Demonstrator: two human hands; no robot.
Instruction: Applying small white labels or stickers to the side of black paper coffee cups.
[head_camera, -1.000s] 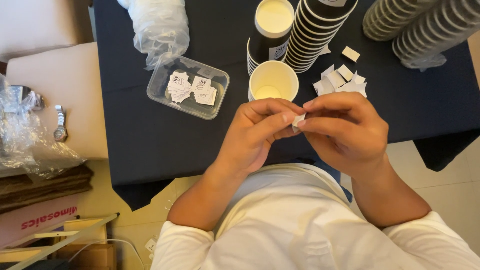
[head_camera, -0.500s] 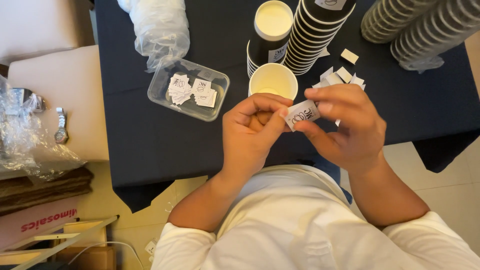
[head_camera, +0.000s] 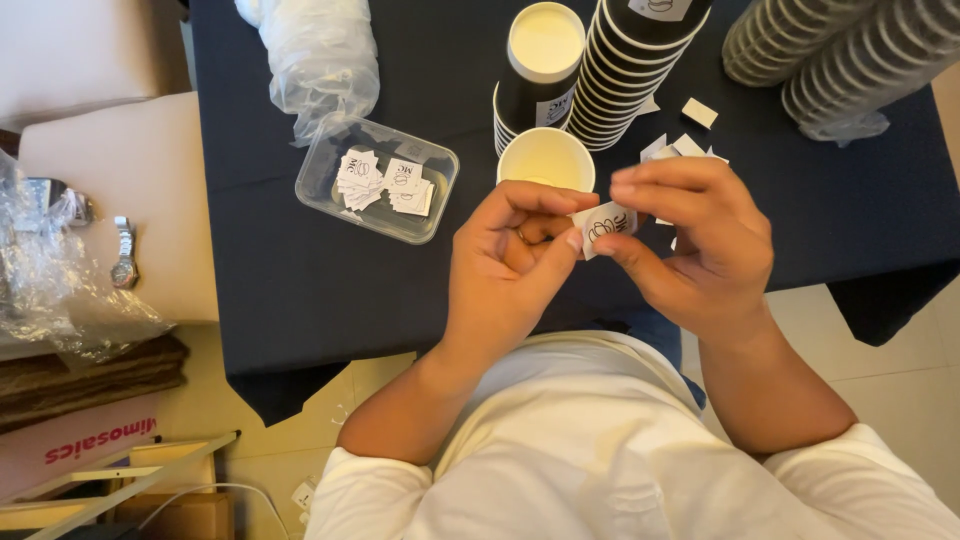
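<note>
Both hands pinch one small white sticker above the tabletop's near edge: left hand fingertips at its left side, right hand apparently gripping its right.

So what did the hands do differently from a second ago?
The left hand and right hand were pressed together, hiding the sticker. They have since opened out, so it shows between the fingertips of both. The cups and the tray stayed put.
</note>
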